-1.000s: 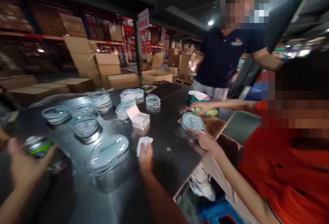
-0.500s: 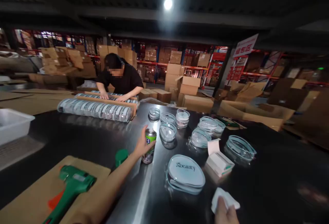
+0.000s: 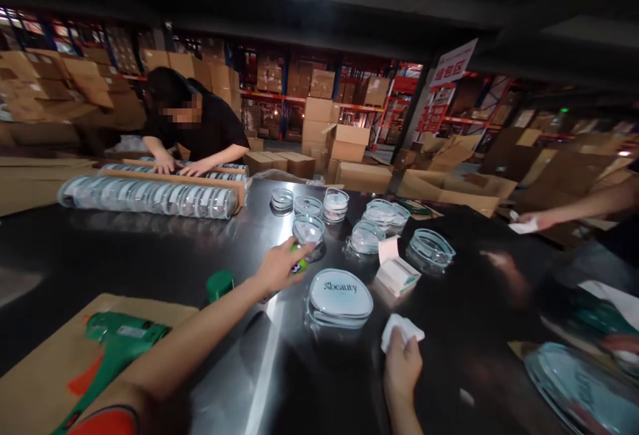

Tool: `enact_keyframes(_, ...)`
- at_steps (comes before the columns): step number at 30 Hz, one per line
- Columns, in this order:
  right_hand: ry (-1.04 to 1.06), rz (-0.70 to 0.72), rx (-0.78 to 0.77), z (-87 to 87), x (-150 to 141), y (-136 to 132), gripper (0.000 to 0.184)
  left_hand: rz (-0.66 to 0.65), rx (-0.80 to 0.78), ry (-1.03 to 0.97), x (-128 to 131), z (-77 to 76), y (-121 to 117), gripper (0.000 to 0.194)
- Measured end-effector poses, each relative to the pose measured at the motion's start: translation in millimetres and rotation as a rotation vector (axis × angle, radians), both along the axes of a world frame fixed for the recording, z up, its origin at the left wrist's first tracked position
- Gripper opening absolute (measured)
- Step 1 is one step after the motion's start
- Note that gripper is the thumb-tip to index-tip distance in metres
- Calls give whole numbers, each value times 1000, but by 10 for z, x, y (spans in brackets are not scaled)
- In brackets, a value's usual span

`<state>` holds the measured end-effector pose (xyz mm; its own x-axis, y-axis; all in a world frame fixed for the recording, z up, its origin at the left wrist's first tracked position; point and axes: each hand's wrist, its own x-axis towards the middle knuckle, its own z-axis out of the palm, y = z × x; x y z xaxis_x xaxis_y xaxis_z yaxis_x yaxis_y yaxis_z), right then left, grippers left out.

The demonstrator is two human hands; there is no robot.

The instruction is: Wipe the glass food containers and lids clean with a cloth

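Note:
My left hand (image 3: pixel 277 267) is wrapped round a small green spray can (image 3: pixel 298 266) tilted over the dark table (image 3: pixel 150 255). Close to the can's right lies a clear oval case with a white "beauty" lid (image 3: pixel 340 298). My right hand (image 3: pixel 402 363) is closed on a white cloth (image 3: pixel 401 329) pressed to the table, just right of that case. The can's green cap (image 3: pixel 219 285) stands left of my left forearm. A small white box (image 3: pixel 397 273) with its flap up sits behind the cloth.
Several clear round containers (image 3: pixel 335 203) stand behind the case. A green hand tool (image 3: pixel 112 343) lies on cardboard at front left. A person in black (image 3: pixel 190 129) leans over a long row of clear lids (image 3: pixel 150 197). Another person's arm (image 3: pixel 574 209) reaches in from the right. Cardboard boxes (image 3: pixel 349 149) stand behind.
My view swung left, then slightly back right. My left hand has tilted the spray can from upright toward the oval case. My right hand stays on the cloth.

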<state>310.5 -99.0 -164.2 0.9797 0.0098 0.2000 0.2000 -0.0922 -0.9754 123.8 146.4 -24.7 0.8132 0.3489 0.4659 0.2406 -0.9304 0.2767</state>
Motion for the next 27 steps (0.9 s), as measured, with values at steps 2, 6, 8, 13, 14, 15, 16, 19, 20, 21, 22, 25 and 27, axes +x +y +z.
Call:
enact_keyframes(2, 5, -1, 12, -10, -7, 5, 47, -32, 82, 74, 83, 15, -130, 63)
enact_keyframes(6, 8, 15, 35, -31, -6, 20, 44, -114, 227, 207, 232, 6, -290, 63)
enact_keyframes(8, 2, 13, 43, -57, 2, 35, 40, -167, 290, 276, 285, -1, -325, 64)
enact_keyframes(13, -21, 10, 65, -151, 28, 86, 35, -276, 424, 414, 415, 12, -397, 64)
enact_keyframes(14, -26, 13, 65, -168, 35, 94, 34, -284, 445, 435, 448, 16, -415, 64)
enact_keyframes(15, -31, 16, 64, -185, 43, 101, 34, -293, 465, 453, 484, 20, -434, 64)
enact_keyframes(16, -34, 17, 61, -201, 51, 106, 33, -302, 483, 470, 520, 23, -452, 64)
enact_keyframes(19, -46, 12, 51, -243, 73, 120, 31, -332, 538, 512, 620, 33, -501, 65)
enact_keyframes(20, -52, 9, 48, -255, 78, 124, 30, -342, 554, 526, 646, 39, -514, 64)
enact_keyframes(21, -59, 6, 45, -266, 81, 129, 30, -350, 567, 540, 668, 49, -526, 63)
enact_keyframes(22, -65, 3, 41, -277, 83, 135, 29, -357, 578, 554, 685, 61, -536, 61)
enact_keyframes(25, -80, -2, 28, -301, 85, 150, 28, -370, 595, 587, 714, 105, -559, 59)
enact_keyframes(27, -86, -6, 20, -313, 88, 158, 27, -379, 593, 603, 723, 128, -569, 59)
